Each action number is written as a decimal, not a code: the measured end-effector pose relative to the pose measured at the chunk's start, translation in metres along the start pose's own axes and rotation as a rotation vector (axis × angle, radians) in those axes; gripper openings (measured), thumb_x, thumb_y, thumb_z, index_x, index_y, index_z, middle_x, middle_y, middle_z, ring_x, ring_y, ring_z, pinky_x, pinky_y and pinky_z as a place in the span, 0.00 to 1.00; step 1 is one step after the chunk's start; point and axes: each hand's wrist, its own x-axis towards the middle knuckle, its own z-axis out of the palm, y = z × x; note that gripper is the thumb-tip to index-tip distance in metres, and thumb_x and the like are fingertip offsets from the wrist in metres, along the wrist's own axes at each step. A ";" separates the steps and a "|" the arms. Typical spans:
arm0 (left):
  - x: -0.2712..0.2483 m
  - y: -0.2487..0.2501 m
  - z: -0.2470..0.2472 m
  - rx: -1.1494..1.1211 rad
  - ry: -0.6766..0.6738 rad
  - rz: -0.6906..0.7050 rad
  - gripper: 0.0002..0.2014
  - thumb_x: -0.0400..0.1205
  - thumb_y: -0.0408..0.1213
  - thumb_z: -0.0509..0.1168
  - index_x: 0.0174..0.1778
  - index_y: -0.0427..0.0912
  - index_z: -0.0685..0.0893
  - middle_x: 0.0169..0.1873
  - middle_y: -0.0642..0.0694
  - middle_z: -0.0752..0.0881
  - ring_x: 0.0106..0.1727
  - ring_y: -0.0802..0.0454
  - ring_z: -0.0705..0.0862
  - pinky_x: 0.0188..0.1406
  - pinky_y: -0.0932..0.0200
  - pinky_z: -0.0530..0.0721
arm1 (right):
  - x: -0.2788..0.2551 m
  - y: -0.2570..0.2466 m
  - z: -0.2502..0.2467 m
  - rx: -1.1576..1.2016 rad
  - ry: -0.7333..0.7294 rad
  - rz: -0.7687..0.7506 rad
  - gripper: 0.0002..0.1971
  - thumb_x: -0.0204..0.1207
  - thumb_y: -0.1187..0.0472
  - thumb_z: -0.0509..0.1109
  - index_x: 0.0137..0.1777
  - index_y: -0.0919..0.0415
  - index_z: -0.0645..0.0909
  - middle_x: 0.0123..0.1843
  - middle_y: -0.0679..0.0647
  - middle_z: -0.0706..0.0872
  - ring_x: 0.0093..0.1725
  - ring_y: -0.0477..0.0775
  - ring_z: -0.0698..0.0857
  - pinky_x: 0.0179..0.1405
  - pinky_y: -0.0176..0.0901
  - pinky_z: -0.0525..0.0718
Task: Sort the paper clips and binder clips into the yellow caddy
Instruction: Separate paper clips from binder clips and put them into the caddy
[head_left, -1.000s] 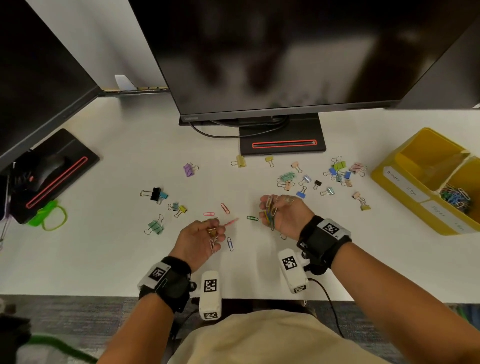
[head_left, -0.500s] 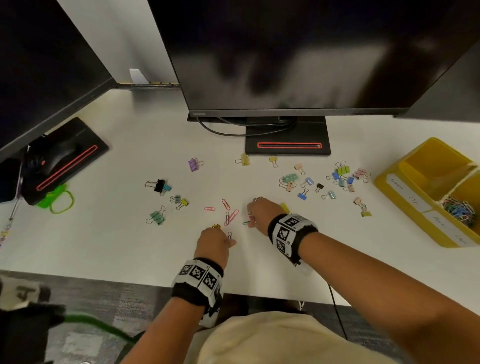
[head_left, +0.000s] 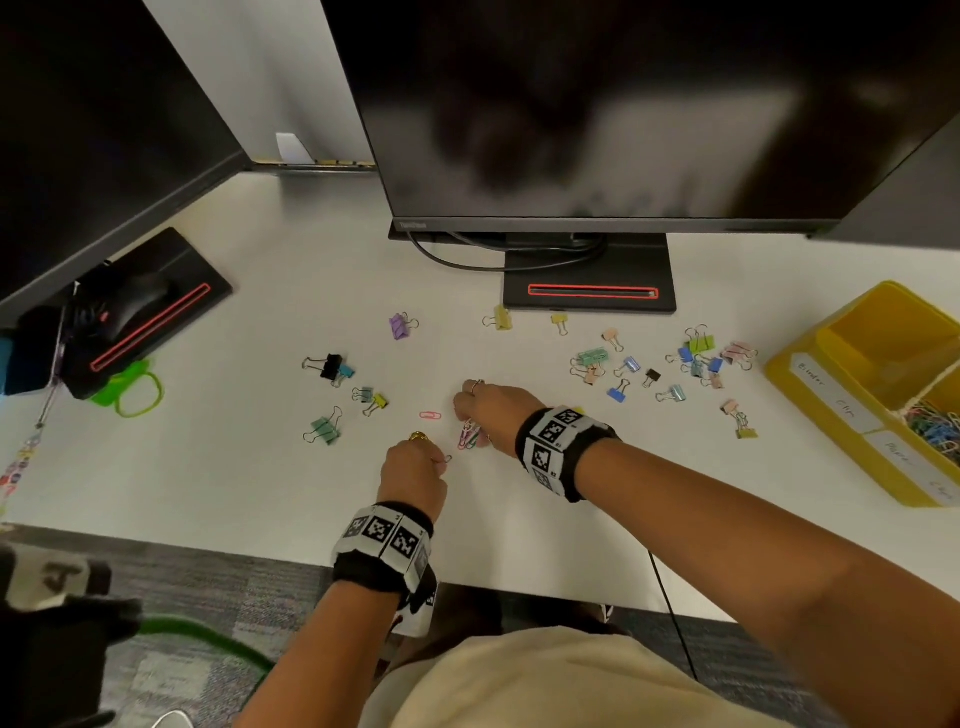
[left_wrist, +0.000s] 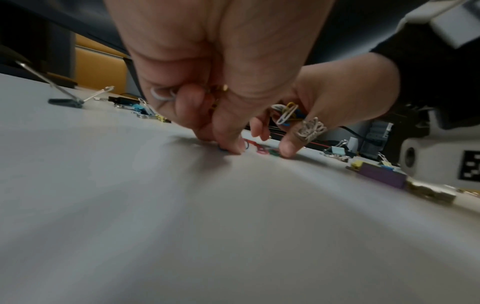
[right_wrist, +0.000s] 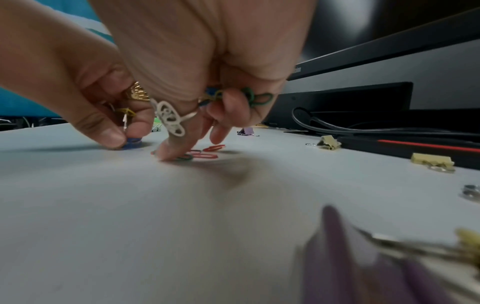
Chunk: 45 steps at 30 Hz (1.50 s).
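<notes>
Head view shows loose paper clips (head_left: 469, 435) mid-desk near its front edge; my right hand (head_left: 491, 413) clutches several, my left hand (head_left: 413, 470) pinches one. I judge gathering continues; next, carry them to the yellow caddy (head_left: 810, 382) at the right edge.

The head view looks steeply down from above the near desk (head_left: 260, 291) edge toward the far monitor (head_left: 597, 130). Each wrist view sits low, almost on the desk, close behind its fingers, facing far. All three share the paper clips (head_left: 470, 435) mid-desk.
</notes>
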 end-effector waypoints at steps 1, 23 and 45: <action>0.003 -0.001 -0.003 -0.006 0.012 0.005 0.12 0.76 0.19 0.60 0.50 0.31 0.85 0.54 0.37 0.87 0.58 0.42 0.85 0.57 0.57 0.82 | -0.001 -0.003 -0.003 0.119 -0.046 0.043 0.09 0.76 0.65 0.65 0.56 0.64 0.76 0.66 0.63 0.78 0.57 0.63 0.82 0.56 0.47 0.80; 0.045 0.006 -0.022 0.488 -0.092 0.231 0.11 0.80 0.25 0.58 0.57 0.33 0.80 0.59 0.36 0.80 0.61 0.42 0.79 0.55 0.56 0.77 | -0.008 -0.001 0.009 0.317 0.009 0.229 0.13 0.78 0.71 0.57 0.60 0.65 0.77 0.57 0.63 0.82 0.59 0.63 0.81 0.50 0.44 0.77; 0.037 0.013 -0.025 0.630 -0.141 0.351 0.20 0.76 0.24 0.56 0.65 0.36 0.75 0.60 0.37 0.77 0.64 0.41 0.76 0.56 0.55 0.81 | -0.009 0.021 -0.015 0.539 0.174 0.185 0.21 0.78 0.45 0.64 0.27 0.55 0.68 0.27 0.49 0.68 0.34 0.52 0.71 0.36 0.41 0.69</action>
